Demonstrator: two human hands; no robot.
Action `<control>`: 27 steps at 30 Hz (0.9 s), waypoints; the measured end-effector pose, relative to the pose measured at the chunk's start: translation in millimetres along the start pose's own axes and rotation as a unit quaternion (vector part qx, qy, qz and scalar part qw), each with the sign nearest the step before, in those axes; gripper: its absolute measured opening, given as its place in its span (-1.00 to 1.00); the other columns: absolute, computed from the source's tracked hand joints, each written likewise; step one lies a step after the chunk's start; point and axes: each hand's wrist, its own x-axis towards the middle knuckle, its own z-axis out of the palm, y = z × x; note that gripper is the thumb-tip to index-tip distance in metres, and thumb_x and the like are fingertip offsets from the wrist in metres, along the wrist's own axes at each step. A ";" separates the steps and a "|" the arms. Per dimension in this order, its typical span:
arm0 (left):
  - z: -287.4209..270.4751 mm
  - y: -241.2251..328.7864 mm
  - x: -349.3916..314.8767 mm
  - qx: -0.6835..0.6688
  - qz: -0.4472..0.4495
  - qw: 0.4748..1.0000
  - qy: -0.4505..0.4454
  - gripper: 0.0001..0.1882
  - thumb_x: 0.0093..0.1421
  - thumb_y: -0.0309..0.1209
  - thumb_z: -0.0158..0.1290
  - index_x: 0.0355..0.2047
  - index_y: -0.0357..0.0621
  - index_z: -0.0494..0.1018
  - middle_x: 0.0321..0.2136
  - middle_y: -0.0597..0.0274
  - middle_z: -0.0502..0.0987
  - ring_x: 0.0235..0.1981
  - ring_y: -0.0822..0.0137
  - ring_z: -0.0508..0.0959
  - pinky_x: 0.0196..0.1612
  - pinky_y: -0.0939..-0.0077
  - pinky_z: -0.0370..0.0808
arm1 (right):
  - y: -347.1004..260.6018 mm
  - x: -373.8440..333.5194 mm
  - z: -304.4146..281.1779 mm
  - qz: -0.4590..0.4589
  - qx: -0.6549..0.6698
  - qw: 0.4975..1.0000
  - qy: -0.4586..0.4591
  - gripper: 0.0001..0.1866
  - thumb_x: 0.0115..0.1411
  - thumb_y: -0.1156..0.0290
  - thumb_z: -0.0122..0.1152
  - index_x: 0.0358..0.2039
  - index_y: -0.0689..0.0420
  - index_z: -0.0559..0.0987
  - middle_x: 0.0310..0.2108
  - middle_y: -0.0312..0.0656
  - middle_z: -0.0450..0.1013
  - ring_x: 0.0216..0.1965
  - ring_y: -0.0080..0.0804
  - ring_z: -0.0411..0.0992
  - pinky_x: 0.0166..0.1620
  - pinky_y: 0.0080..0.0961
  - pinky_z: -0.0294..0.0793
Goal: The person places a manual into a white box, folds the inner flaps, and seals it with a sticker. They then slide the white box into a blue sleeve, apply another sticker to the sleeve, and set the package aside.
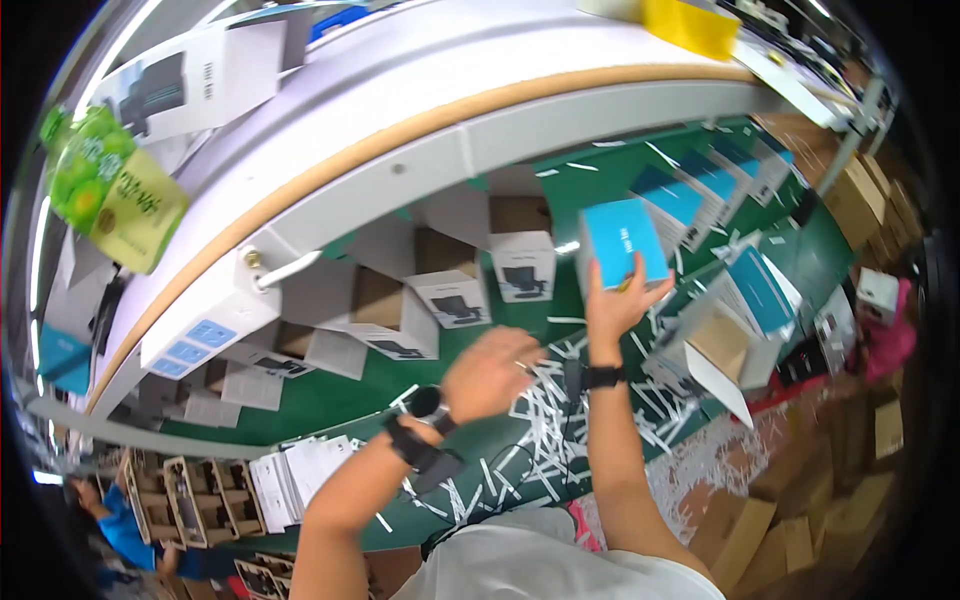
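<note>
A blue-topped carton (622, 238) is gripped in my right hand (618, 300), its fingers spread along the near edge of the lid. My left hand (490, 372) hovers over the green bench (330, 395), nearest to a heap of white paper strips (548, 430); motion smears its fingers, so whether it holds anything is unclear. In front of it stand several open white boxes (524, 268), each with a dark device printed on its side. More blue-and-white cartons (718, 180) line up beyond the held one.
Overhead runs a white shelf (400, 80) with a wooden edge, a green pouch (118, 190) and a socket strip (195, 345). An open white box (715, 345) sits at the right. Wooden crates (190, 500) stand lower left, near a person in blue (125, 525). Cardboard (750, 530) lies lower right.
</note>
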 end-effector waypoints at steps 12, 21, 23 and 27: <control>32.1 -118.7 -239.4 -0.050 -0.527 0.833 0.161 0.13 -0.02 -0.24 0.45 0.38 -0.40 -0.03 0.12 -0.35 0.42 0.19 -0.07 0.46 0.20 0.14 0.46 | 59.5 45.9 46.9 -0.196 -0.050 0.979 0.025 -0.31 0.11 0.00 0.45 0.14 0.18 0.54 0.21 0.10 0.30 -0.02 -0.09 0.47 -0.03 -0.28 0.51; 29.8 -248.5 -153.3 -0.266 -0.452 0.851 0.011 -0.14 -0.04 -0.06 0.46 0.19 -0.24 0.39 0.12 0.04 0.52 0.14 0.17 0.50 0.25 0.27 0.38 | 134.4 21.5 124.5 0.373 0.124 0.838 -0.377 -0.35 0.24 -0.36 0.02 -0.28 0.05 0.59 -0.60 -0.38 0.36 -0.63 -0.58 0.28 -0.62 -0.58 0.17; 38.6 -259.7 -156.6 -0.190 -0.412 0.891 0.012 -0.28 -0.01 -0.03 0.43 0.08 -0.19 0.52 0.02 0.14 0.61 0.06 0.23 0.56 0.20 0.30 0.43 | 141.3 30.7 136.0 0.344 0.137 0.813 -0.449 -0.37 0.26 -0.36 -0.04 -0.33 0.02 0.55 -0.60 -0.35 0.36 -0.64 -0.55 0.28 -0.62 -0.52 0.18; 11.9 -268.9 -167.9 -0.438 -0.431 0.783 0.098 -0.39 0.02 -0.08 0.42 0.00 -0.17 0.58 -0.08 0.18 0.65 -0.04 0.28 0.61 0.10 0.33 0.50 | 56.0 -28.3 152.6 0.285 0.169 0.810 -0.484 -0.35 0.34 -0.33 -0.23 -0.31 0.00 0.57 -0.69 -0.34 0.31 -0.74 -0.50 0.17 -0.66 -0.48 0.09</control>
